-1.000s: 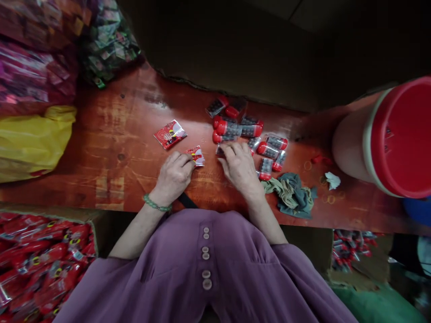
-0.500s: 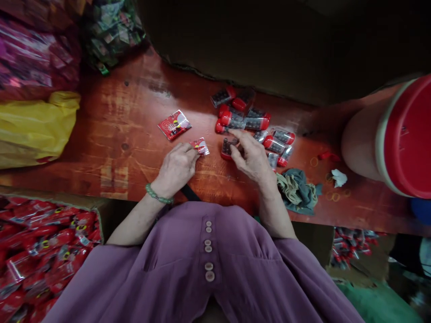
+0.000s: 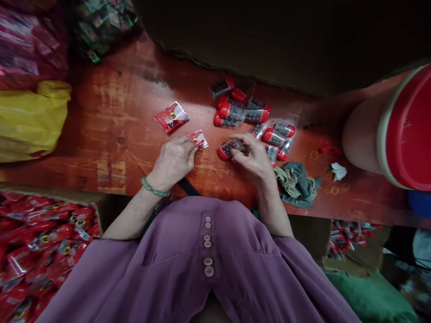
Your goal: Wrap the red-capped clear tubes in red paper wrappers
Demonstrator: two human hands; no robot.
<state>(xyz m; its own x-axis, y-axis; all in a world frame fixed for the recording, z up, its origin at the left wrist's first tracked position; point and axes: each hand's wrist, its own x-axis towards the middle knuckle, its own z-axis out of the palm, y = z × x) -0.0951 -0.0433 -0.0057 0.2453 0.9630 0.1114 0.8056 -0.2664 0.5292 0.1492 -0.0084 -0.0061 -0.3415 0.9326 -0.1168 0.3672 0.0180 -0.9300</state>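
**Tube in my right hand, sachet in my left**

Head view, the only one. Near the middle of the frame my right hand [image 3: 256, 158] is curled around a small clear tube [image 3: 230, 149] with a red cap, fingers pressed together on it and thumb underneath. The tube lies tilted, its long axis running from lower left to upper right: the red cap points down-left, free of my fingers, and the other end disappears into my grip. It sits just above the red wooden bench [image 3: 111, 134], and I cannot tell whether the cap end is touching the wood.

Left of centre, my left hand [image 3: 172, 162], with a green bead bracelet [image 3: 152, 190] on the wrist, pinches a small red and white sachet [image 3: 198, 138] between thumb and fingertips. The sachet sticks out toward the upper right of that hand. The tube's cap end is the part nearest it, a short gap to its right and slightly lower. So the right hand owns the tube, and the left hand is the nearer one to the sachet.

A second, flat red sachet [image 3: 171, 117] lies alone on the bench, above and left of my left hand. More red-capped tubes [image 3: 247, 113] are heaped above and right of my right hand. A crumpled cloth [image 3: 298, 184] lies just right of my right wrist, and a big red-lidded jar [image 3: 390, 130] fills the right edge.
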